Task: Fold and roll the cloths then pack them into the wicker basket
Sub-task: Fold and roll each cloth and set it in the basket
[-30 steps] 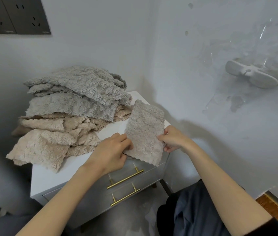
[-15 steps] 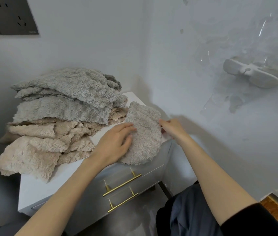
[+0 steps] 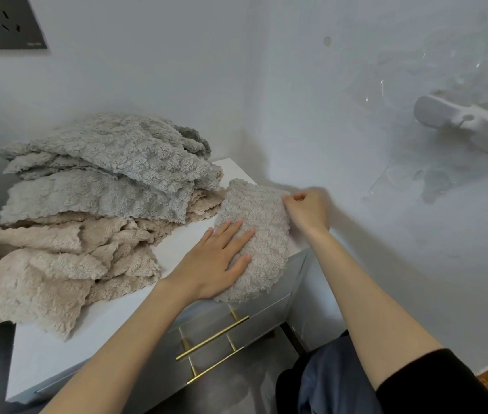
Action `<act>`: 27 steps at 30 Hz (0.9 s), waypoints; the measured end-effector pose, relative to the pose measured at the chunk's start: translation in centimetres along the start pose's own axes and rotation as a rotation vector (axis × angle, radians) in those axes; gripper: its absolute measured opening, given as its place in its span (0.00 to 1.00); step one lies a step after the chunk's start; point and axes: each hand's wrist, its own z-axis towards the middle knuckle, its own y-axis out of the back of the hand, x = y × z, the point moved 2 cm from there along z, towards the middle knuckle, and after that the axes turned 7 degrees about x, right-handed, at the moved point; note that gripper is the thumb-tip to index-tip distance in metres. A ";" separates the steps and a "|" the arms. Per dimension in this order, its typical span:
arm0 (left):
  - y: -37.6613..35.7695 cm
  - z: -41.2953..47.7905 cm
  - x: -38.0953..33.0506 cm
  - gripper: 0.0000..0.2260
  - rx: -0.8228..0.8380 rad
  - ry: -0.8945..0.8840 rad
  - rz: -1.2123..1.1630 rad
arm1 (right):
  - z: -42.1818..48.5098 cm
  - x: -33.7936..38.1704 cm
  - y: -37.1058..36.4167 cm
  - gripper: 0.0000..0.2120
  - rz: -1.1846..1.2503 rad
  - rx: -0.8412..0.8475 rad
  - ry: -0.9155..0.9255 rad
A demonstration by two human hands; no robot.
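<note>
Folded cloth [image 3: 262,222] held down on the white surface [image 3: 57,348].
The left grip [image 3: 218,261] lies fully open, its straight fingers pressing flat on the cloth's near half. The right grip [image 3: 308,209] is curled tight, pinching the far corner. The pile of cloths [image 3: 93,204] sits just left of the left grip.

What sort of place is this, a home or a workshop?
Probably a corner of a home: a small white drawer cabinet with brass handles stands against plain walls, a dark socket panel sits on the wall, and fluffy cloths are piled on the cabinet.
</note>
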 end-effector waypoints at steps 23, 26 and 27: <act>3.8 -3.4 1.8 0.18 0.035 0.390 -0.331 | -5.7 -1.3 2.0 0.25 -0.398 0.603 0.023; 3.5 -4.1 1.3 0.19 0.044 0.348 -0.347 | -6.7 -0.9 1.7 0.20 -0.376 0.590 0.074; 3.5 -4.2 1.2 0.19 0.022 0.334 -0.378 | -7.0 -0.8 1.7 0.19 -0.311 0.572 0.074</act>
